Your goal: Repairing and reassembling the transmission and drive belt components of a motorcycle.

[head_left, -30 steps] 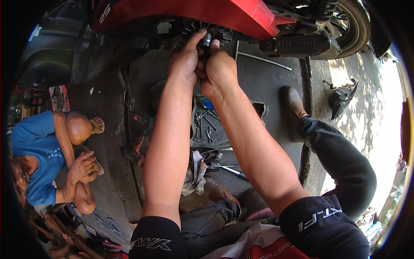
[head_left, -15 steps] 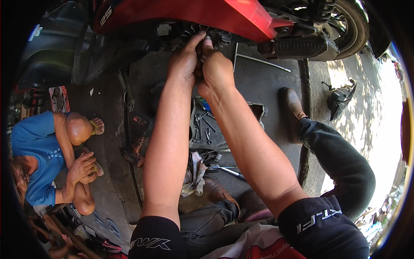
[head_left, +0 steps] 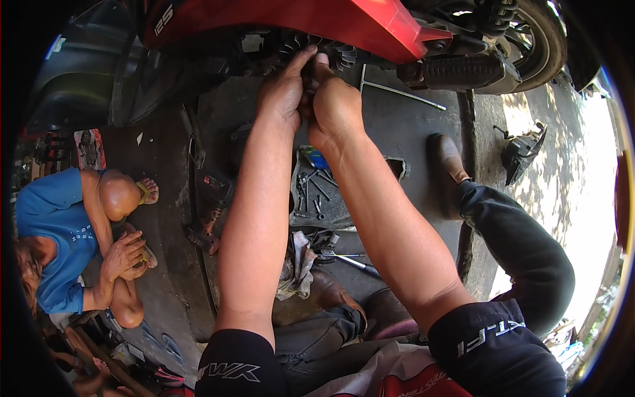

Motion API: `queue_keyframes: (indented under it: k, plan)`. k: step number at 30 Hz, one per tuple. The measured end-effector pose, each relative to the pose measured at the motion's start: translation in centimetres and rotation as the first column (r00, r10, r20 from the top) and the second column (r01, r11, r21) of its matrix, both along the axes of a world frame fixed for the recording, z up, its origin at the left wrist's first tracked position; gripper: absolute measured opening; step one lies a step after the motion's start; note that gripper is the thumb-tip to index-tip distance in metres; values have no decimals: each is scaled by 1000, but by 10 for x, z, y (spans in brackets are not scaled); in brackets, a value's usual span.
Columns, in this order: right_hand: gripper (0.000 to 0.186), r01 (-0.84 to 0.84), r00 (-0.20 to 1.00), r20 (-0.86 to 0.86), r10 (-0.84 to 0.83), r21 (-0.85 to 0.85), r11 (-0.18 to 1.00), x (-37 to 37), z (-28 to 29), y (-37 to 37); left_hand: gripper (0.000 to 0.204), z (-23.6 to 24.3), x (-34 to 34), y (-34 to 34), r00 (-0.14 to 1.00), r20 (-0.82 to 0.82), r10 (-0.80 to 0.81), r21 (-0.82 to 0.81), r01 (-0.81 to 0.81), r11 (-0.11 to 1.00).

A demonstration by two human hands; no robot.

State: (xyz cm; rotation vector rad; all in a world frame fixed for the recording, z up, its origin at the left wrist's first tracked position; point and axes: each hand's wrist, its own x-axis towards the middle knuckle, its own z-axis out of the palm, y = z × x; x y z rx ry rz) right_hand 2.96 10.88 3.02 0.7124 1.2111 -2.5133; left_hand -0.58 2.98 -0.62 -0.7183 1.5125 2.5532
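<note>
L hand point(head_left: 280, 96) & R hand point(head_left: 337, 104) nr finned fan point(head_left: 342, 55), grip mostly hidden, can't tell spread/contents.

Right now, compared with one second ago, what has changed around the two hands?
The right hand has shifted its thumb up and slightly left. The silver piece between the hands is now out of sight; whether it is still held, I cannot tell. The left hand, fan and T-bar stayed as they were.

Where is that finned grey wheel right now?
In the head view, the finned grey wheel is at the top, near the middle, along the lower edge of the red panel and close by the person's fingers.
</note>
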Motion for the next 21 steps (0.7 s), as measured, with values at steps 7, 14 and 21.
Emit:
queue_keyframes:
  k: [7, 14, 21]
  plan:
    - [38, 5, 999, -31, -8, -81, 997, -5, -9, -1, 33, 14, 3, -1, 1000, -6, 13, 45, -12, 999]
    - [31, -29, 999, -45, 26, -79, 996, -4, -3, 0, 36, 8, 3, 1, 1000, 25, -12, -47, 13, 999]
    - [34, -13, 1000, 0, 13, -44, 999, 3, 0, 1, 26, 7, 5, -11, 988, 81, -129, -65, 135, 989]
